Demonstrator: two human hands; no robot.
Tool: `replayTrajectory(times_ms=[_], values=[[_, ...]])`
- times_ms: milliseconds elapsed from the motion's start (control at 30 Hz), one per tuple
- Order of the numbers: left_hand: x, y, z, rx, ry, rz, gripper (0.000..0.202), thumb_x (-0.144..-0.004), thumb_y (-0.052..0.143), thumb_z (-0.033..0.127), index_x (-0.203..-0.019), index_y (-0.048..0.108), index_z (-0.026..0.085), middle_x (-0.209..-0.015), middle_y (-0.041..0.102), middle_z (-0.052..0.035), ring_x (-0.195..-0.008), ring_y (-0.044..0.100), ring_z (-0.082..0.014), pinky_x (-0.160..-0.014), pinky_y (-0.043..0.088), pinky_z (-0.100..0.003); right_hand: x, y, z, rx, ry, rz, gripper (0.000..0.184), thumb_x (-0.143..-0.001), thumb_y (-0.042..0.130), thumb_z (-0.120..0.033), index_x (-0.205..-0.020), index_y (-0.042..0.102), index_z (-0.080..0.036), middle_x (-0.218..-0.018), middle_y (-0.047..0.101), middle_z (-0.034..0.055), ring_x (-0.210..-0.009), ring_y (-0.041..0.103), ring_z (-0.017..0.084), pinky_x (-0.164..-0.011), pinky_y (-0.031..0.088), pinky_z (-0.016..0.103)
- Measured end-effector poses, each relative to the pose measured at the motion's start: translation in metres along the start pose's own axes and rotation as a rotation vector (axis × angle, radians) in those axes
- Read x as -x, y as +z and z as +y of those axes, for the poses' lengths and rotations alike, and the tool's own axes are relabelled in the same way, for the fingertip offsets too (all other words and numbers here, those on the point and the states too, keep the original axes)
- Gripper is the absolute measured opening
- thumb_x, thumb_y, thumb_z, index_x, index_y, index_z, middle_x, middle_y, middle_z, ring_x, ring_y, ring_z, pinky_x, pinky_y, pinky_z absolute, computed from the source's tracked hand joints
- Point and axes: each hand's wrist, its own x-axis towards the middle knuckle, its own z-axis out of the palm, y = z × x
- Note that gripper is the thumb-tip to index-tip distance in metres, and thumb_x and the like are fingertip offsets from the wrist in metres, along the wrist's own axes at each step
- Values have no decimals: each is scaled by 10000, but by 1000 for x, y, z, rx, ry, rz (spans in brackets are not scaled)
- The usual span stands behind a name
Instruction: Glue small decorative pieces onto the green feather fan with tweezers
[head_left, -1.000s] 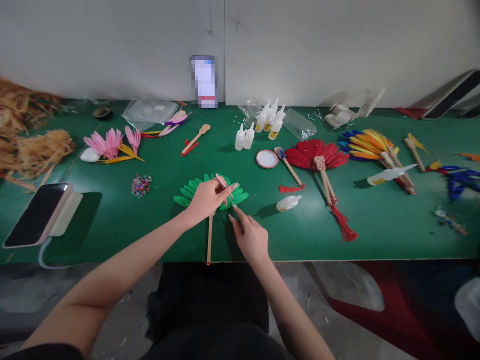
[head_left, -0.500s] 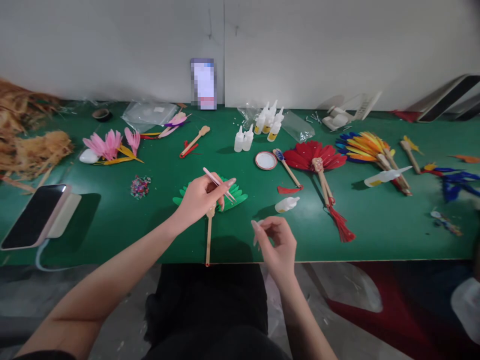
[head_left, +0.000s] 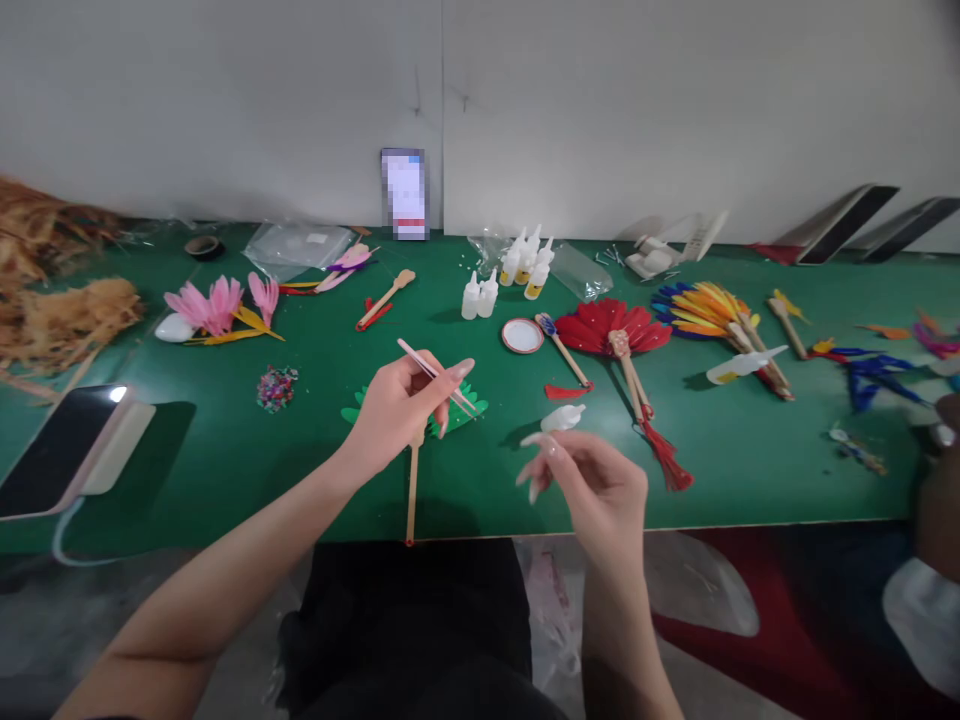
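My left hand (head_left: pixel 405 400) is closed on pink tweezers (head_left: pixel 436 375), whose tips point down to the right over green feathers. These feathers (head_left: pixel 463 410) belong to a fan with a thin wooden handle (head_left: pixel 412 495), lying flat on the table; my left hand hides its middle. To the right, my right hand (head_left: pixel 589 480) is raised near the table's front edge. Its thumb rests against the index finger, with the other fingers curled; anything between them is too small to make out. Just beyond it lies a small white glue bottle (head_left: pixel 562 417) on its side.
Left are colourful sequins (head_left: pixel 277 388), pink feathers (head_left: pixel 214 305) and a phone (head_left: pixel 64 440). Glue bottles (head_left: pixel 525 262) stand behind a shallow white dish (head_left: pixel 523 336). Right lie a red feather fan (head_left: pixel 615 328) and a yellow-blue one (head_left: pixel 709 310). Another person's arm (head_left: pixel 941 490) shows far right.
My right hand has moved to the right and turned, its fingers now nearer the lying glue bottle. The left hand keeps the tweezers over the green feathers. The camera view has shifted slightly.
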Motion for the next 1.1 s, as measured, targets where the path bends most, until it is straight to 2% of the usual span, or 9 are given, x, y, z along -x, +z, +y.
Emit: replayTrajectory(times_ms=[67,133,200,333,567,700,833,967,1100], values=[[2,6,0,43,-19,-29,367,-808,670,435,-607,500,180,-406,505,53,-372,458,-55,-405,384,-170,-4,-2,-1,49,-5,69,139,-852,650,-266,-934,677,-157,-725,713,37,-566,656,118,-513,561,220],[5,13,2,87,-31,-51,368,-809,665,425,-597,492,179,-397,496,58,-352,431,-43,-384,370,-157,-8,1,-2,97,-26,46,182,-784,724,-256,-940,692,-166,-827,735,54,-648,687,139,-537,573,226],[9,19,5,124,-43,-71,356,-811,659,411,-597,493,179,-388,489,63,-342,422,-38,-370,362,-148,-10,5,-4,142,-67,16,162,-784,724,-250,-927,700,-177,-862,740,52,-693,697,148,-560,579,233],[12,24,10,167,-55,-79,337,-810,660,384,-602,494,178,-375,488,69,-327,409,-33,-359,348,-140,-12,11,-10,264,-204,7,53,-855,646,-205,-851,694,-184,-767,729,21,-635,659,120,-579,554,227],[15,23,12,201,-64,-42,376,-776,716,384,-573,487,166,-360,476,68,-325,400,-23,-370,335,-133,-19,6,-19,556,-519,-91,202,-902,565,-150,-722,658,-153,-681,683,49,-605,610,146,-557,466,269],[12,17,10,266,-41,11,382,-775,715,426,-584,507,170,-374,472,66,-327,370,-25,-355,294,-155,-19,-2,-26,633,-605,-73,163,-888,574,-126,-760,658,-181,-711,697,37,-613,611,148,-571,465,277],[10,5,14,367,37,153,390,-820,662,450,-594,495,179,-409,424,73,-388,338,-28,-392,296,-158,-14,-14,-33,566,-587,45,138,-866,579,-75,-850,631,-201,-762,699,27,-680,638,139,-644,509,262],[19,3,26,392,42,88,378,-836,658,408,-579,492,186,-423,443,52,-407,350,-50,-390,298,-185,-8,-19,-40,442,-427,55,163,-897,532,-64,-868,605,-207,-743,659,-3,-626,603,91,-559,496,202],[29,7,36,386,45,69,357,-860,624,421,-615,491,197,-408,361,70,-393,295,-56,-391,284,-206,-4,-13,-44,245,-274,-4,176,-894,559,-85,-902,650,-236,-790,681,-18,-657,617,86,-567,506,197]])
